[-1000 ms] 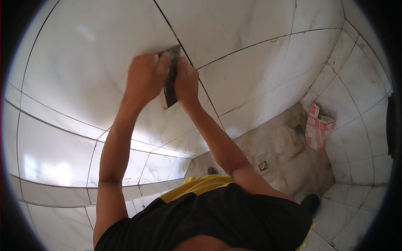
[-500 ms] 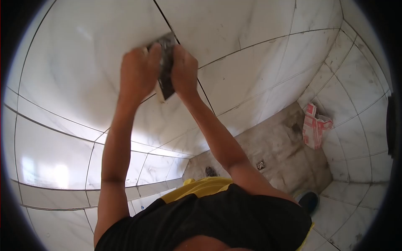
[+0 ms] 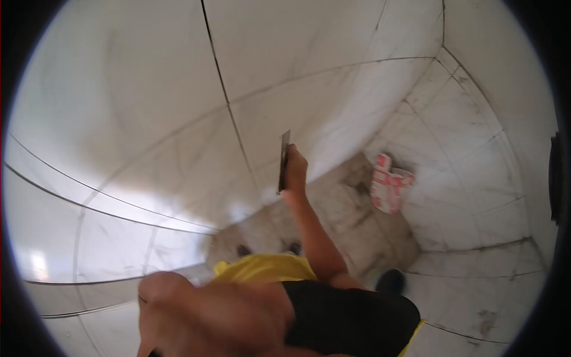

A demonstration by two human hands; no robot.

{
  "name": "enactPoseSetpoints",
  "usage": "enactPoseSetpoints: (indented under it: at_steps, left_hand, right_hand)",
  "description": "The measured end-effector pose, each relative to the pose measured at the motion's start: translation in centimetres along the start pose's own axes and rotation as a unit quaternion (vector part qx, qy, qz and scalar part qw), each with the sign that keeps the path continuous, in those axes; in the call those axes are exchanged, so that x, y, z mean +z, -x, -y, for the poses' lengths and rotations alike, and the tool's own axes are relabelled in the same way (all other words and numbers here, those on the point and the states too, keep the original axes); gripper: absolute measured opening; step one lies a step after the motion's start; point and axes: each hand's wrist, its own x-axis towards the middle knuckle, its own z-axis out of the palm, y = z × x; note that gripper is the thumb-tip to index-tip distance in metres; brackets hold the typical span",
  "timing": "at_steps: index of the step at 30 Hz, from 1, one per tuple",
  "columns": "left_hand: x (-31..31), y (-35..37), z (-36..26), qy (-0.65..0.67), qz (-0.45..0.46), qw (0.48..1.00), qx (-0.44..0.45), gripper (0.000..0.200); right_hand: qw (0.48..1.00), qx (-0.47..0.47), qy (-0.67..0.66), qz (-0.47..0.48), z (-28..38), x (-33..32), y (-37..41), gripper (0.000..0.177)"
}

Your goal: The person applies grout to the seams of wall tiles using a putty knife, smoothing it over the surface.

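Note:
My right hand (image 3: 295,168) is closed around a flat, thin grey blade (image 3: 284,160), seen nearly edge-on. It is held out in front of the white tiled wall (image 3: 172,77), low on the wall as seen from above. Its exact kind does not show. Close to the camera, my left arm (image 3: 166,288) is bent and drawn back toward my upper body. Blurred skin fills the lower left, and the fingers of my left hand do not show clearly there.
A dark joint line (image 3: 215,59) runs down the wall tiles. A red and white bag (image 3: 389,187) lies by the right-hand wall on the dirty floor (image 3: 333,214). A dark round container (image 3: 391,281) stands behind my right elbow.
Both hands were on the blade against the wall. My left hand has let go and come back toward me; my right hand has lowered the blade to the right. The view has shifted.

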Motion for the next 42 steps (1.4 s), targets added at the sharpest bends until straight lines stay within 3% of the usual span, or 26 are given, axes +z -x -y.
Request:
enactPoseSetpoints:
  at_steps: [2, 4, 6, 7, 9, 11, 20, 25, 27, 30, 37, 39, 42]
  left_hand:
    - [1.6, 0.0, -0.1, 0.09, 0.043, 0.992, 0.074, 0.032]
    - [1.4, 0.0, -0.6, 0.11, 0.029, 0.988, 0.103, 0.032]
    - [1.4, -0.1, 0.0, 0.094, 0.012, 0.986, 0.136, 0.032]
    - [1.3, -0.2, 0.1, 0.09, 0.009, 0.985, 0.146, 0.032]
    - [1.2, -0.7, 0.3, 0.082, -0.002, 0.984, 0.158, 0.032]
    - [0.8, -3.0, 1.7, 0.076, -0.018, 0.983, 0.166, 0.032]
    - [0.9, -3.7, 1.8, 0.01, -0.058, 0.976, 0.208, 0.033]
    - [1.0, -4.3, 1.4, -0.062, -0.098, 0.966, 0.23, 0.033]
    - [0.8, -4.2, 0.5, -0.122, -0.131, 0.952, 0.248, 0.033]
    - [0.9, -4.0, -1.4, -0.244, -0.198, 0.908, 0.278, 0.034]
    - [0.8, -4.9, -4.3, -0.405, -0.238, 0.827, 0.309, 0.034]
    - [0.7, -4.7, -5.2, -0.434, -0.252, 0.808, 0.309, 0.035]
    - [-0.2, -4.1, -7.0, -0.498, -0.254, 0.774, 0.296, 0.035]
  right_hand:
    - [0.991, -0.037, 0.117, -0.045, -2.3, -3.4, 0.8, 0.041]
    - [0.994, 0.007, 0.105, -0.029, -1.5, -5.7, 2.7, 0.042]
    - [0.975, -0.068, 0.203, -0.055, -3.6, -7.7, 2.9, 0.043]
    - [0.972, -0.083, 0.211, -0.061, -2.7, -8.3, 3.2, 0.043]
    - [0.995, 0.024, 0.091, -0.029, -2.2, -8.5, 5.3, 0.045]
    - [0.991, 0.009, 0.127, -0.028, -1.7, -11.4, 2.3, 0.045]
    - [0.982, 0.002, 0.189, 0.003, -1.4, -11.0, 1.6, 0.045]
    - [0.987, 0.029, 0.14, 0.071, -1.4, -11.9, 1.1, 0.046]
    - [0.936, 0.289, -0.031, 0.201, 0.9, -13.4, 0.9, 0.061]
    - [0.901, 0.319, -0.142, 0.256, 1.1, -14.9, 0.6, 0.068]
    - [0.894, 0.293, -0.142, 0.307, 1.6, -17.9, 0.2, 0.076]
    - [0.834, 0.377, -0.266, 0.302, -0.2, -20.0, -1.2, 0.065]
    - [0.859, 0.343, -0.259, 0.278, 0.1, -19.6, 0.5, 0.095]
